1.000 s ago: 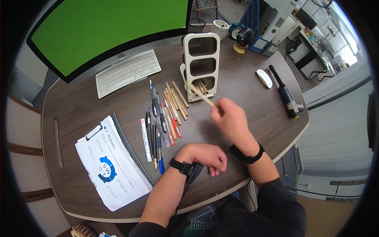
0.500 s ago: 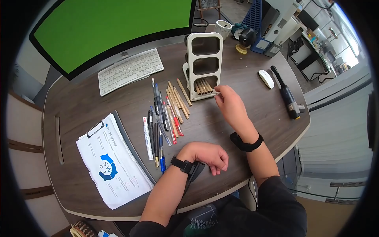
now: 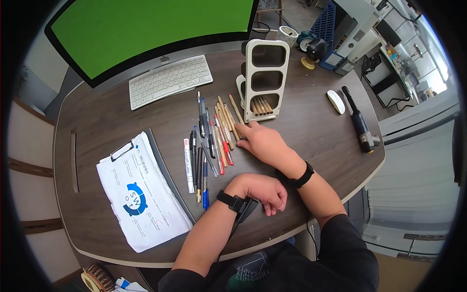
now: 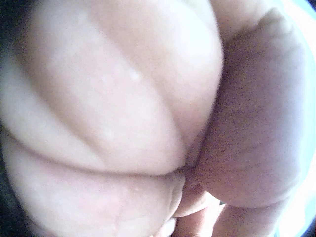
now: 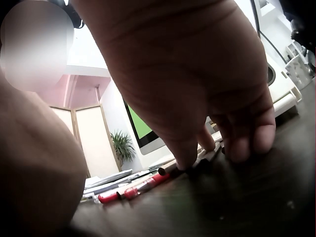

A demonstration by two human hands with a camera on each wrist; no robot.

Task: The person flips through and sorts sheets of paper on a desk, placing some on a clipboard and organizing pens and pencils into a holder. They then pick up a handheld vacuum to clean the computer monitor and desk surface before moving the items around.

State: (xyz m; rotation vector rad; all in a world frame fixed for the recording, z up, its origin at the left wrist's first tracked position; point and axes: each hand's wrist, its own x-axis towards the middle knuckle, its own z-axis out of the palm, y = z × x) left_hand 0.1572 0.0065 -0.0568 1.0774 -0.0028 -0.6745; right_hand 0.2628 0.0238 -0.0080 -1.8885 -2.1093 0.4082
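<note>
My right hand [image 3: 265,143] is low over the desk, its fingertips at the near ends of several tan pencils [image 3: 224,119]. In the right wrist view the thumb [image 5: 183,153] is beside a pencil's end [image 5: 168,169], with the other fingertips down near the desktop. Left of the pencils lie pens with red, black and blue parts, one a red pen [image 3: 229,155]. A white three-tier holder [image 3: 266,68] stands behind the hand, with several pencils [image 3: 261,105] in its lowest compartment. My left hand [image 3: 265,191] rests near the desk's front edge, fingers loosely curled and holding nothing.
A clipboard with papers [image 3: 146,194] lies at the left, beside a white marker [image 3: 188,165]. Behind are a keyboard [image 3: 170,82] and a monitor [image 3: 146,36]. A white mouse [image 3: 335,102] and a black handheld device [image 3: 360,124] lie at the right.
My right hand carried a pencil to the holder's lowest compartment, let it go there, then moved left and down to the loose pencils. My left hand stays in place.
</note>
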